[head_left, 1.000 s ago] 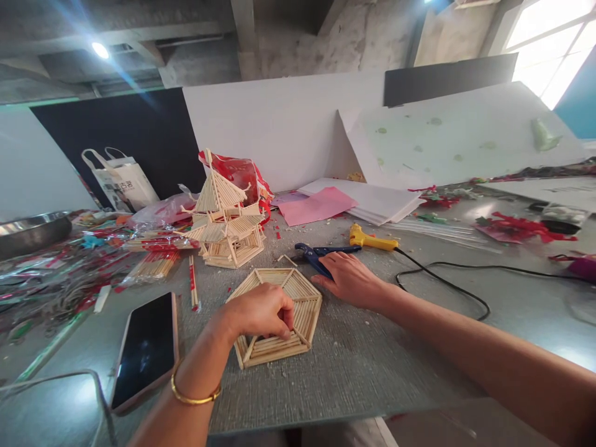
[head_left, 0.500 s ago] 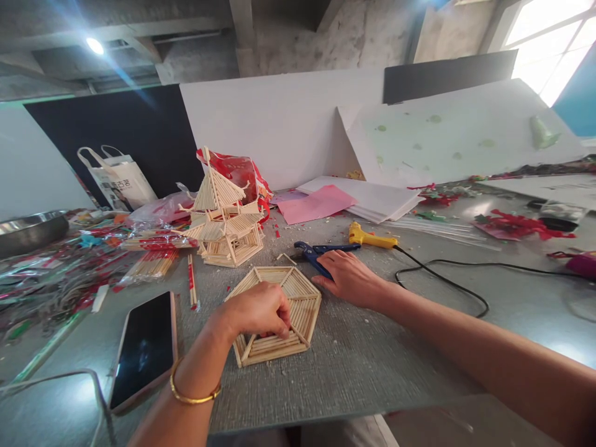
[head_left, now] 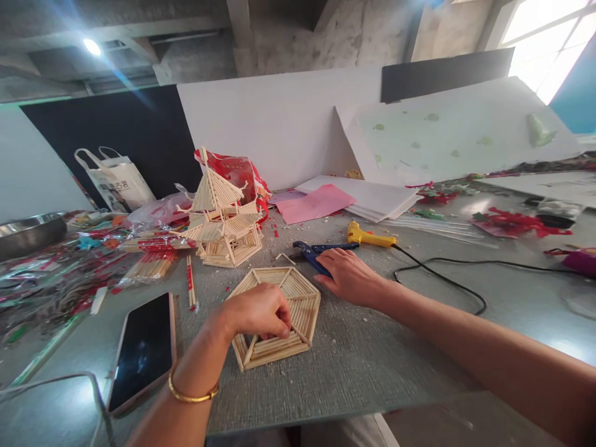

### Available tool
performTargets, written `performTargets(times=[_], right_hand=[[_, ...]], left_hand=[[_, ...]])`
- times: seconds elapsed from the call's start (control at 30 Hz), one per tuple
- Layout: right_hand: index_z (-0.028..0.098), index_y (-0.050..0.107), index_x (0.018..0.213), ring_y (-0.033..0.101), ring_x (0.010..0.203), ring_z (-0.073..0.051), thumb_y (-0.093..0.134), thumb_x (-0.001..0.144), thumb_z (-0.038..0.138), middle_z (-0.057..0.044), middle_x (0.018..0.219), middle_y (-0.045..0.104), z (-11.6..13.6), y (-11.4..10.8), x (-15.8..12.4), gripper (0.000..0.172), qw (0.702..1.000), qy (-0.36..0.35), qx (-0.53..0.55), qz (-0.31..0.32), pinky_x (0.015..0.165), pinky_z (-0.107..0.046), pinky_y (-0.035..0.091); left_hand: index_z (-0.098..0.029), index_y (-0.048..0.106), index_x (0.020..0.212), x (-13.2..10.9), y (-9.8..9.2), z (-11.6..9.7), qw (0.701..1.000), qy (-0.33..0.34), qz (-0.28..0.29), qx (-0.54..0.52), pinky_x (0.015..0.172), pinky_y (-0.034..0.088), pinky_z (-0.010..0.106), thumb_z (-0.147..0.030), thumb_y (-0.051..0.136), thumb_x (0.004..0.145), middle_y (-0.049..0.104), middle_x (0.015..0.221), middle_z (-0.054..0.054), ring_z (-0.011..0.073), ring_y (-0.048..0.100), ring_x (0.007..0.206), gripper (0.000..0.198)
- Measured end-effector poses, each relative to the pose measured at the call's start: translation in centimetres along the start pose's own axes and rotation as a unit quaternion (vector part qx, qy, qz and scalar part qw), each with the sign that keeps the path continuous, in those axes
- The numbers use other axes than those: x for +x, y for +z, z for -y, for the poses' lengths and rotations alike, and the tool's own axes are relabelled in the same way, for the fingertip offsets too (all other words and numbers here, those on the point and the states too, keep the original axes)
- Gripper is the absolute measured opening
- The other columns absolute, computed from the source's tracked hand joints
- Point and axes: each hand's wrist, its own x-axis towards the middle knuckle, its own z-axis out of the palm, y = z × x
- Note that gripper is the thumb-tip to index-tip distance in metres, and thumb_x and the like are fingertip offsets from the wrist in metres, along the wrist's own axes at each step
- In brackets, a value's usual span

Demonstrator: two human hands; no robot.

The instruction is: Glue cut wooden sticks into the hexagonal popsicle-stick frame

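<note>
My left hand [head_left: 262,310] is closed, its fingers curled down over a hexagonal panel [head_left: 305,304] of pale wooden sticks lying on the table. Whatever sits between those fingertips is hidden by the hand. Just beyond the panel's right side, my right hand [head_left: 351,276] rests with thumb and fingers around a handle of the blue pliers [head_left: 307,253]. The pliers lie on the table, jaws pointing left. A yellow glue gun [head_left: 370,237] lies behind my right hand. Behind the panel stands a small tiered pagoda [head_left: 218,198] built from similar sticks.
On the left are a phone [head_left: 144,347], bundled sticks in plastic [head_left: 151,264], and a metal bowl [head_left: 35,231]. Pink paper [head_left: 321,203] and white sheets [head_left: 372,198] lie at the back. A black cord [head_left: 447,282] runs across the right side.
The view has shifted very slightly. Both hands keep nearly the same places, the left over the stick panel and the right at the pliers.
</note>
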Motion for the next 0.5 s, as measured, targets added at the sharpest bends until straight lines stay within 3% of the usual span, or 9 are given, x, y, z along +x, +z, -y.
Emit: performTargets(times=[0.5], right_hand=[[0.012, 0.061, 0.104, 0.052, 0.103, -0.024, 0.046, 0.087, 0.033, -0.014, 0.106, 0.059, 0.49, -0.35, -0.28, 0.031, 0.999, -0.030, 0.016, -0.029, 0.088, -0.036, 0.038]], left_hand=[[-0.012, 0.067, 0.069, 0.10, 0.07, -0.35, 1.000, -0.003, 0.000, -0.019, 0.048, 0.044, 0.023, -0.024, 0.057, 0.059, 0.058, 0.056, 0.002, 0.0126, 0.056, 0.050, 0.018]])
